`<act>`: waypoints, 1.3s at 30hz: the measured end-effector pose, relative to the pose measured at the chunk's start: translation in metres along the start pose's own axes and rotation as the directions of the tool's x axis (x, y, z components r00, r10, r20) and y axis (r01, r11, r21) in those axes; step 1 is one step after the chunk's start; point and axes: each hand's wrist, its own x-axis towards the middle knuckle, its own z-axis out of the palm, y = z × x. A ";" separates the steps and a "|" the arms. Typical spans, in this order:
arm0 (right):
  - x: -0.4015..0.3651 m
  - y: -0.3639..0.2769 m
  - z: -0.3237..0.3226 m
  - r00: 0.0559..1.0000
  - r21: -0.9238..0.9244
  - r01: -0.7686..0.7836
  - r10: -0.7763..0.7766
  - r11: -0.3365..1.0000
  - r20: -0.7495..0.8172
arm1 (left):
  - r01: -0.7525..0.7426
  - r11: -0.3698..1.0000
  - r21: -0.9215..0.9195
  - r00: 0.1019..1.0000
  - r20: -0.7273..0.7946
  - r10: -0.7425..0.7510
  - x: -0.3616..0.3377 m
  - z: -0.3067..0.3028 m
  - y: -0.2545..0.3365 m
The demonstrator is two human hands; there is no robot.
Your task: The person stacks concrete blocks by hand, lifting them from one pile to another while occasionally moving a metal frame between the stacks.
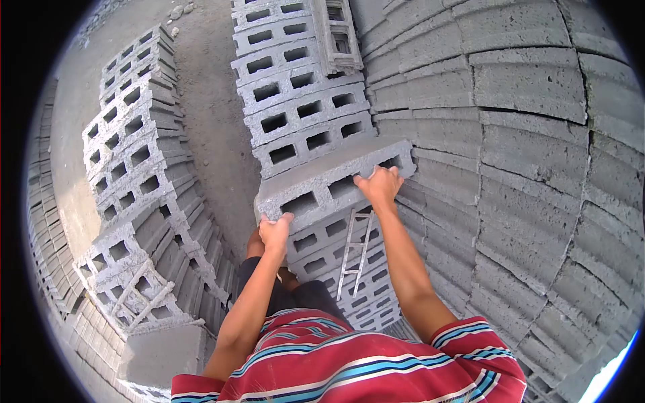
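A grey concrete block (pixel 321 196) lies tilted across the row in front of me, its hollow openings facing me. My left hand (pixel 274 232) grips its lower left corner, fingers at the left opening. On the right side, my right hand (pixel 380 185) is closed over the wall between the middle and right openings, fingertips hidden inside. Beyond the held block runs a row of similar hollow blocks (pixel 306 91). Below it, near my legs, a ladder-like metal frame (pixel 355 255) rests on more hollow blocks (pixel 316 263).
A high wall of stacked blocks (pixel 524 141) rises close on the right. To the left stands another row of hollow blocks (pixel 127 127), with a second ladder-like frame (pixel 142 292) on it. Dusty ground (pixel 211 114) lies between the rows. Another frame-like piece (pixel 339 37) lies on the far blocks.
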 end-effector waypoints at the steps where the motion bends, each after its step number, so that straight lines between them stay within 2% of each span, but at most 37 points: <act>1: -0.004 0.003 0.004 1.000 0.000 -0.005 0.005 1.000 0.008 | 0.006 1.000 0.006 1.000 0.016 -0.006 -0.001 -0.003 -0.002; 2: -0.001 0.005 0.006 1.000 -0.001 -0.007 0.007 1.000 0.014 | 0.011 1.000 0.009 0.999 0.030 -0.012 0.001 -0.003 -0.001; 6: 0.000 0.001 -0.003 0.999 0.002 -0.019 0.019 1.000 0.050 | -0.018 0.995 0.094 0.997 -0.073 0.025 0.003 0.002 -0.001; 7: -0.001 0.000 0.000 0.998 -0.009 -0.022 0.022 1.000 0.051 | -0.065 0.997 0.037 0.996 -0.056 0.067 0.011 0.004 -0.008; 12: -0.003 -0.001 -0.004 0.999 0.027 -0.025 0.023 0.999 0.040 | -0.054 0.991 0.125 0.996 -0.057 0.061 -0.003 0.000 0.008; 14: -0.012 0.004 -0.002 1.000 0.103 0.005 -0.007 0.995 0.026 | -0.184 0.983 -0.009 0.971 0.155 0.183 -0.003 -0.010 0.003; 15: -0.018 0.005 0.007 0.981 0.126 0.021 0.004 0.992 -0.196 | -0.242 0.966 -0.085 0.934 0.250 0.256 0.008 -0.013 -0.001; 16: -0.028 0.007 0.023 0.917 0.144 0.038 0.023 0.989 -0.399 | -0.227 0.959 0.171 0.951 0.249 0.181 0.018 -0.020 -0.001; 17: -0.043 0.009 0.033 0.815 0.158 0.052 0.049 0.986 -0.577 | -0.203 0.887 0.415 0.963 0.247 0.105 0.028 -0.027 -0.001; 18: -0.061 0.013 0.037 0.799 0.215 0.060 0.082 0.975 -0.596 | -0.232 0.827 0.512 0.940 0.336 0.056 0.015 -0.047 0.017; 21: -0.129 0.024 0.052 0.953 0.478 0.048 0.103 0.877 -0.285 | -0.315 0.632 0.708 0.844 0.513 -0.154 -0.037 -0.109 0.079; 22: -0.148 0.034 0.074 0.997 0.555 0.049 -0.011 0.831 -0.073 | -0.394 0.610 0.687 0.821 0.562 -0.102 -0.040 -0.130 0.092; 23: -0.158 0.048 0.106 0.981 0.623 0.033 -0.144 0.781 0.128 | -0.418 0.561 0.715 0.846 0.531 -0.047 -0.045 -0.147 0.108; 24: -0.173 0.062 0.140 0.943 0.587 -0.007 -0.189 0.809 0.273 | -0.457 0.470 0.755 0.869 0.492 0.054 -0.053 -0.167 0.128; 25: -0.192 0.078 0.172 0.883 0.543 -0.045 -0.221 0.839 0.415 | -0.546 0.449 0.708 0.833 0.515 0.202 -0.078 -0.192 0.147; 26: -0.207 0.094 0.193 0.854 0.426 -0.049 -0.183 0.904 0.487 | -0.671 0.341 0.659 0.737 0.538 0.410 -0.074 -0.217 0.159; 27: -0.221 0.111 0.210 0.823 0.300 -0.043 -0.136 0.953 0.551 | -0.686 0.214 0.695 0.684 0.517 0.514 -0.100 -0.240 0.178; 28: -0.235 0.130 0.229 0.851 0.250 -0.034 -0.103 0.968 0.515 | -0.682 0.102 0.725 0.638 0.521 0.567 -0.126 -0.262 0.194; 29: -0.241 0.142 0.240 0.879 0.203 -0.026 -0.074 0.979 0.471 | -0.692 0.016 0.722 0.551 0.513 0.659 -0.148 -0.284 0.201; 30: -0.241 0.149 0.240 0.861 0.199 -0.021 -0.083 0.980 0.502 | -0.672 -0.006 0.740 0.583 0.534 0.613 -0.168 -0.306 0.214; 31: -0.240 0.154 0.237 0.841 0.193 -0.012 -0.095 0.981 0.533 | -0.562 -0.150 0.813 0.571 0.513 0.641 -0.198 -0.321 0.218; 32: -0.233 0.152 0.236 0.868 0.183 0.015 -0.104 0.983 0.486 | -0.550 -0.172 0.817 0.504 0.489 0.712 -0.201 -0.350 0.219; 33: -0.222 0.145 0.236 0.888 0.173 0.057 -0.130 0.983 0.442 | -0.472 -0.297 0.830 0.449 0.516 0.730 -0.217 -0.372 0.219; 35: -0.168 0.124 0.256 0.866 0.172 0.265 -0.313 0.949 0.390 | -0.288 -0.330 0.899 0.555 0.438 0.707 -0.304 -0.388 0.192; 36: -0.176 0.100 0.214 0.890 0.305 0.335 -0.406 0.891 0.208 | -0.263 -0.285 0.922 0.573 0.387 0.723 -0.330 -0.400 0.176; 37: -0.185 0.072 0.171 0.882 0.505 0.306 -0.440 0.807 0.169 | -0.244 -0.241 0.940 0.584 0.340 0.737 -0.351 -0.409 0.162; 39: -0.200 0.021 0.106 0.880 0.666 0.316 -0.470 0.676 0.060 | -0.218 -0.159 0.963 0.596 0.260 0.759 -0.370 -0.435 0.136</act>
